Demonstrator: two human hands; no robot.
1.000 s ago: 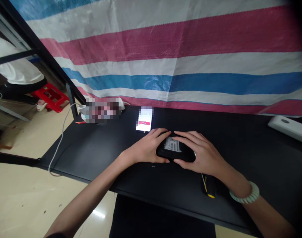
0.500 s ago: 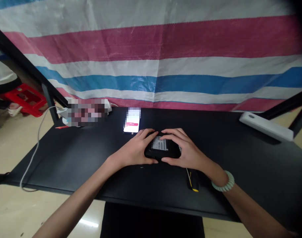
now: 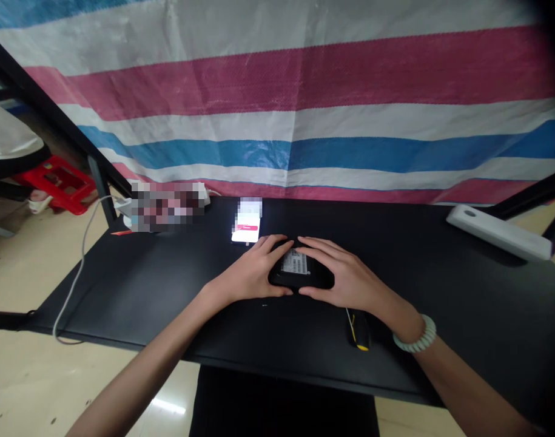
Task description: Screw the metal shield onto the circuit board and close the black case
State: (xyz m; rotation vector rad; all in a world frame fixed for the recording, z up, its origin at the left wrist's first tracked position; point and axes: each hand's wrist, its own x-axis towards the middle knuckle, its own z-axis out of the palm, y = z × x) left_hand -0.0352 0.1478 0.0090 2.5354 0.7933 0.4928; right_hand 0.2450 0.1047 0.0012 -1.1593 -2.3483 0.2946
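Observation:
A rounded black device (image 3: 299,280) with a white printed label lies on the black table between my hands; its exact kind does not show. My left hand (image 3: 261,267) grips its left side, thumb along the near edge and fingers over the far edge. On the opposite side my right hand (image 3: 343,270) holds it the same way, with a pale green beaded bracelet on that wrist. Close to the right hand lies a black and yellow screwdriver (image 3: 359,331), its upper part hidden under the forearm. Beyond the left hand a phone (image 3: 247,227) rests with its screen lit.
A long white device (image 3: 500,233) lies at the right rear of the table (image 3: 168,291). Blurred items and a white cable (image 3: 72,297) are at the left rear. Behind hangs a striped tarp (image 3: 259,91). A red stool (image 3: 63,185) stands on the floor at left.
The whole view has shifted slightly, so everything sits a little further right. Both hands keep the same hold on the black device, and the right index finger has moved slightly off its label.

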